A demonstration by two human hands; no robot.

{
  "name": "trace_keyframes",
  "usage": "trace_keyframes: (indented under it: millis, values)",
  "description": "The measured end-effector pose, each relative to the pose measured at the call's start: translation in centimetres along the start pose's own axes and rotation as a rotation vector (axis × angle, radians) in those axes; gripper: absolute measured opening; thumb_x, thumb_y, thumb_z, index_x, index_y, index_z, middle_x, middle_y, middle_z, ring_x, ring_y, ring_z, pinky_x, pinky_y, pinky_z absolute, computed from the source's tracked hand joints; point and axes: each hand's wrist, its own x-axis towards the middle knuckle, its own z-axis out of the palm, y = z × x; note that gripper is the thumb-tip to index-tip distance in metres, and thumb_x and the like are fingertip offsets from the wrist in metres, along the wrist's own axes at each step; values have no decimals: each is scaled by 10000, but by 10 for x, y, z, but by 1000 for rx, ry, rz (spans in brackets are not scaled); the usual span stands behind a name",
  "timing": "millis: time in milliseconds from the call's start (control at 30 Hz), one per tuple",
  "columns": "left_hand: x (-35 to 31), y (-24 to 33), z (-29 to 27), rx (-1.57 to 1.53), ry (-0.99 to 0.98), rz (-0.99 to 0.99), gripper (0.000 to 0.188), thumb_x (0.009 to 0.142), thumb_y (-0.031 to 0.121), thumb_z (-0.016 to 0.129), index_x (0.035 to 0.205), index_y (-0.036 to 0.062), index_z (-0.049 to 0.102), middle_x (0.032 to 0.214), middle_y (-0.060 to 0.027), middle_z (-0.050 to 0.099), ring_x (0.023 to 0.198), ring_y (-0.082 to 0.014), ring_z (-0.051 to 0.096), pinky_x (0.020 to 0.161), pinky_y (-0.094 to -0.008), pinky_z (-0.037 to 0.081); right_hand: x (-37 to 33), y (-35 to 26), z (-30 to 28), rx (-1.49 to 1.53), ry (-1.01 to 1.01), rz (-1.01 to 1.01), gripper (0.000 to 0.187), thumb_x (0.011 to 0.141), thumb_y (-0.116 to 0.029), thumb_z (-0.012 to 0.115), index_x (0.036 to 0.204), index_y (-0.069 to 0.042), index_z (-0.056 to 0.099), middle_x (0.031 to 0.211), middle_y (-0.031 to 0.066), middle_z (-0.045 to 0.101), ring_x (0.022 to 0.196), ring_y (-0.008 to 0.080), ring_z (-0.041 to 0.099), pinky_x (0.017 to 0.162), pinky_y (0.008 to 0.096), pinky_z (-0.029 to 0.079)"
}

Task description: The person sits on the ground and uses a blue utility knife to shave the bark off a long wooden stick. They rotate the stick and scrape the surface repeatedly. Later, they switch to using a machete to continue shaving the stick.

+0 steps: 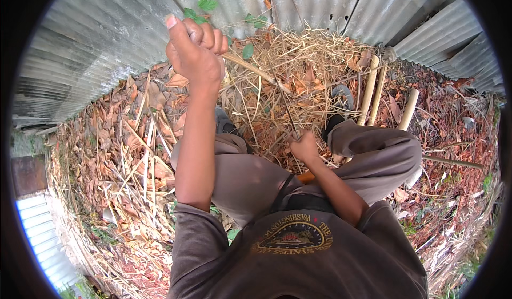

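Note:
My left hand (pixel 197 48) is raised at the upper left, fingers wrapped round a pale wooden stick (pixel 249 67). The stick slants down to the right and its far end crosses a thin dark blade. My right hand (pixel 304 146) is closed low between my knees on a knife (pixel 286 108), its narrow blade pointing up and away, seen nearly edge-on. An orange-brown piece (pixel 305 177) shows below the right hand, partly under my forearm; I cannot tell whether it is the knife's handle. Stick and blade meet above the straw.
Several pale peeled sticks (pixel 368 90) stand or lean beyond my right knee. A heap of dry straw (pixel 314 53) lies in front of me. Corrugated metal sheets (pixel 229 5) wall off the far side. Dry leaves (pixel 154 99) cover the ground on the left.

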Motion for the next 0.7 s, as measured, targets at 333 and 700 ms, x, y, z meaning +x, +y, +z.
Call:
trace_keyframes:
  millis: [333,700]
  values:
    - [2,-4,-5,-20,-57,11,520,983,464,410,611,118,300,478,10,210,409,-106,160,402,-291,177,-42,-98,-33,422,170,-366,71,859,-44,623,919,-7,621,648,74,611,597,151,581,597,286,467]
    - [3,-7,1,34,-23,19,515,984,439,383,588,138,246,501,18,167,447,-116,136,445,-297,164,-43,-100,-42,416,126,-289,70,860,-52,617,899,4,605,602,11,537,545,53,490,505,238,398]
